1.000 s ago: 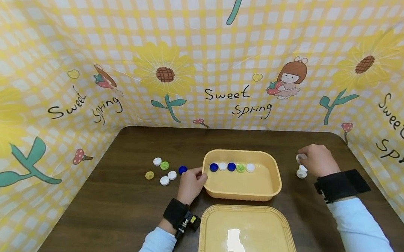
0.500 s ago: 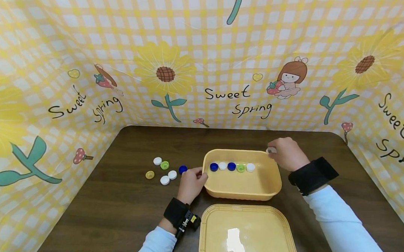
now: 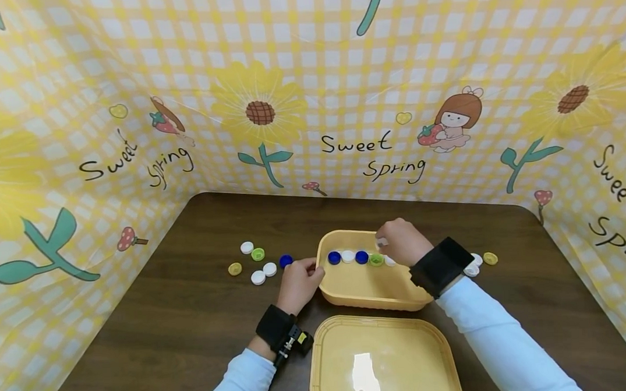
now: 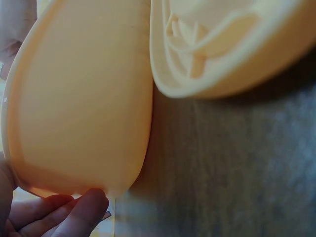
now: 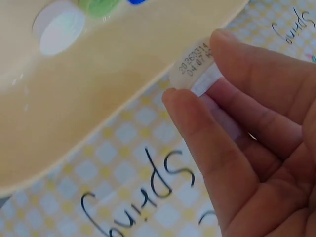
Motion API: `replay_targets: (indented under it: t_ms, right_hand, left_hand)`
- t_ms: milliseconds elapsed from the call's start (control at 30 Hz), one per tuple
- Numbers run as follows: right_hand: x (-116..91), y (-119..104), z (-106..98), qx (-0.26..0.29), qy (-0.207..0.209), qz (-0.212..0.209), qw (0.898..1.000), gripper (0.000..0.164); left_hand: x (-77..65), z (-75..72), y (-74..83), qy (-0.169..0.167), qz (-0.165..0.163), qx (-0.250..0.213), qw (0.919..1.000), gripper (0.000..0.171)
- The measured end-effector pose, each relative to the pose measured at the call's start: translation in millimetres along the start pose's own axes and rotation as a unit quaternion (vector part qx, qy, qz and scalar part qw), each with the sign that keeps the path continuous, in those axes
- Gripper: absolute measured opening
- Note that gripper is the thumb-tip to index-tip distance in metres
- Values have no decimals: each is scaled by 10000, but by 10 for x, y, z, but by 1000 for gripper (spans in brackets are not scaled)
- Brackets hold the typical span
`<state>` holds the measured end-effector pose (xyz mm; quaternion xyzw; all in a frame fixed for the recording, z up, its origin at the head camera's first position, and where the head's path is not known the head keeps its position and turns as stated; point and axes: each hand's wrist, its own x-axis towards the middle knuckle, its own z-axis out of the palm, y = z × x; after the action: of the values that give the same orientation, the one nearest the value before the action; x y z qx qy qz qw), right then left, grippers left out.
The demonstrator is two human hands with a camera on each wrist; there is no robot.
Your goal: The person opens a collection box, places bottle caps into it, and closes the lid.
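Observation:
In the head view my left hand [image 3: 298, 283] grips the left wall of a yellow plastic box [image 3: 369, 283]. My right hand [image 3: 405, 242] is over the back of that box, pinching a white bottle cap [image 5: 193, 64] with printed digits between thumb and finger. Along the box floor runs a row of bottle caps: a blue cap [image 3: 334, 257], a white cap [image 3: 348, 256], another blue cap [image 3: 362, 257], a green cap [image 3: 376, 260] and a white cap [image 3: 389, 261] partly hidden by the right hand.
A yellow lid [image 3: 385, 355] lies in front of the box. Left of the box are several loose caps, among them a green cap [image 3: 258, 254] and a yellow cap [image 3: 234, 269]. White caps [image 3: 472, 267] and a yellow cap [image 3: 490, 259] lie to the right.
My right hand has carried the white bottle cap leftward from the right-hand caps to above the box. A yellow cap there now shows. My left hand has kept its grip on the box.

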<state>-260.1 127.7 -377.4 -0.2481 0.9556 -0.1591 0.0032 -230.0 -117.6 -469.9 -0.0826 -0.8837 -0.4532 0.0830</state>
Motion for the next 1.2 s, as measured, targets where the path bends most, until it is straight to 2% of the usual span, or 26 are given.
replay_targets:
  t_ms: [233, 467, 633, 900, 1067, 1200]
  right_hand:
    - [164, -115, 187, -60, -219, -255, 9994, 9]
    - [324, -310, 361, -229, -218, -649, 9974, 6]
    - [412, -446, 466, -430, -497, -668, 9956, 10]
    - [482, -566, 621, -391, -760, -907, 9922, 24]
    - [522, -605, 701, -728, -725, -939, 9903, 17]
    - [557, -630, 773, -739, -788, -809, 9908, 18]
  left_hand:
    - [10, -17, -1, -40, 8, 4, 10000, 25]
    - [28, -35, 12, 31, 115, -18, 9999, 23]
    - [22, -39, 13, 25, 141, -87, 9999, 24]
    - [-25, -23, -14, -53, 88, -136, 9999, 23]
    - [-25, -18, -15, -74, 101, -227, 9997, 23]
    - [-25, -15, -15, -133, 77, -240, 9996, 23]
